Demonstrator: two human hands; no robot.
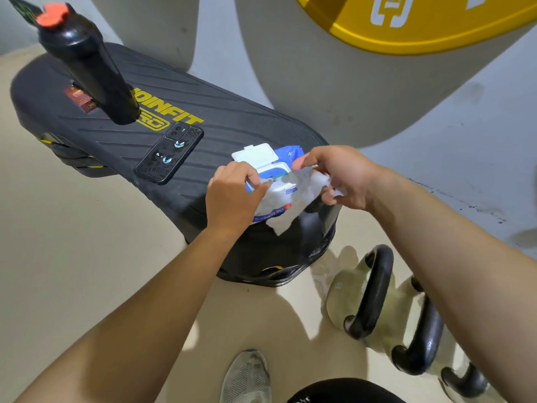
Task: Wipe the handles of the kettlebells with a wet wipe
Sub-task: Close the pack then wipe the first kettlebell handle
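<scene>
A blue and white wet wipe pack (pixel 283 154) lies with its lid flipped up on the near end of a black step platform (pixel 220 117). My left hand (pixel 232 193) pinches one edge of a white wet wipe (pixel 287 205), and my right hand (pixel 340 175) grips its other edge above the pack. Pale kettlebells with black handles stand on the floor at the lower right: the nearest handle (pixel 374 286), a second handle (pixel 421 341) and a third handle (pixel 465 382) partly cut off. My right forearm crosses over them.
A black phone (pixel 168 155) lies face down on the platform. A black bottle (pixel 87 65) with a red cap stands at its far end beside a small red box (pixel 80 98). A grey shoe (pixel 247 379) rests on the beige floor. A yellow machine part (pixel 421 27) hangs overhead.
</scene>
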